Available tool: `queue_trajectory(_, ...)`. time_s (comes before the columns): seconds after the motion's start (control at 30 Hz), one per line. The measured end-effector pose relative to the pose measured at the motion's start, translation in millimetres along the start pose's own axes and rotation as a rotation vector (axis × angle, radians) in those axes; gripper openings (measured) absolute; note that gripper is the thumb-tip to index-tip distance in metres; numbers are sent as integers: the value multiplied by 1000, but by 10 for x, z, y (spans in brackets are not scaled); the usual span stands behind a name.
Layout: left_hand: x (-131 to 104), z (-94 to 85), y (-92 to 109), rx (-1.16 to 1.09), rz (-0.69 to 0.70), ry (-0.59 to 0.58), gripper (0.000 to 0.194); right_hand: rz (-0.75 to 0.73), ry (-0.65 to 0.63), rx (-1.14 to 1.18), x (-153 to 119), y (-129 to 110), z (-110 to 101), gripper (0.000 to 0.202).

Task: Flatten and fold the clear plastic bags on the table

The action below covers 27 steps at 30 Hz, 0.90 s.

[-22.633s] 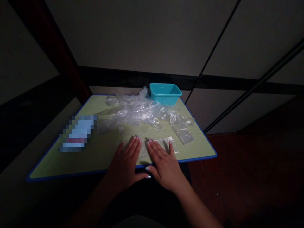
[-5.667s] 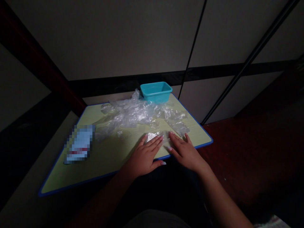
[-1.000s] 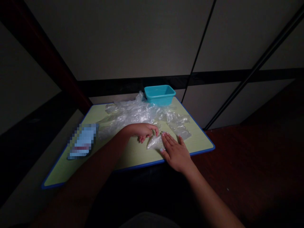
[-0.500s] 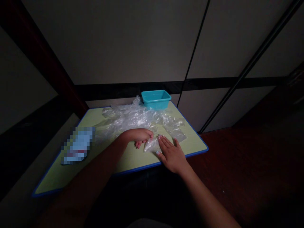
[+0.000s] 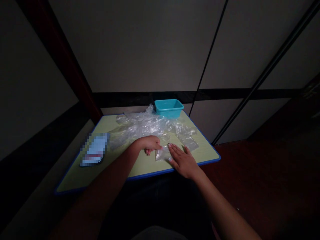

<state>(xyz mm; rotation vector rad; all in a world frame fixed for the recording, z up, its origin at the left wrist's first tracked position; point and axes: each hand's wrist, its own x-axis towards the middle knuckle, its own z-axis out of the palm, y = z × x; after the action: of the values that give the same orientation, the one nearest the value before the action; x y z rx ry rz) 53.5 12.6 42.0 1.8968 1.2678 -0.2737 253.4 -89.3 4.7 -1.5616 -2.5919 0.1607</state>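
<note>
A small clear plastic bag (image 5: 162, 154) lies on the yellow table near its front edge. My left hand (image 5: 151, 142) is bent over the bag's upper left corner, its fingers curled and the fingertips closed on that corner. Flat on the bag's right part rests my right hand (image 5: 183, 161), fingers stretched out and thumb apart, hiding that end of the bag. Just beyond both hands spreads a loose heap of clear plastic bags (image 5: 147, 126), crumpled and overlapping.
A turquoise plastic basin (image 5: 169, 110) stands at the table's back, against the pale cabinet panels. At the left lies a blurred-out phone-like object (image 5: 95, 149). The table (image 5: 147, 170) has a blue rim; dark red floor (image 5: 240, 160) shows on the right.
The small bag's left part, lifted and creased before, now lies flatter. My left fingers have shifted slightly at its corner. My right hand stays flat on it. The camera view has tilted a little.
</note>
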Motion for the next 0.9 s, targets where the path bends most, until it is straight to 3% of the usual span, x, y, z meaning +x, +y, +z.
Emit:
queue_trajectory(0.27, -94, 56, -59, 23, -55, 74, 28, -60, -10, 13, 58, -48, 9, 58)
queue_trajectory(0.37, -164, 89, -83, 6, -19, 209, 22, -62, -14, 20, 62, -63, 8, 58)
queue_trajectory(0.5, -284, 172, -136, 26, 42, 502, 16, -70, 9, 23, 49, -67, 21, 58)
queue_trajectory(0.67, -499, 500, -148, 94, 73, 833, 10, -66, 50, 24, 38, -68, 52, 61)
queue_trajectory(0.8, -569, 745, -177, 102, 178, 974, 13, -67, 73, 23, 27, -75, 57, 63)
queue_trajectory(0.9, -510, 688, -225, 59, 168, 904, 13, -66, 86, 22, 20, -80, 53, 64)
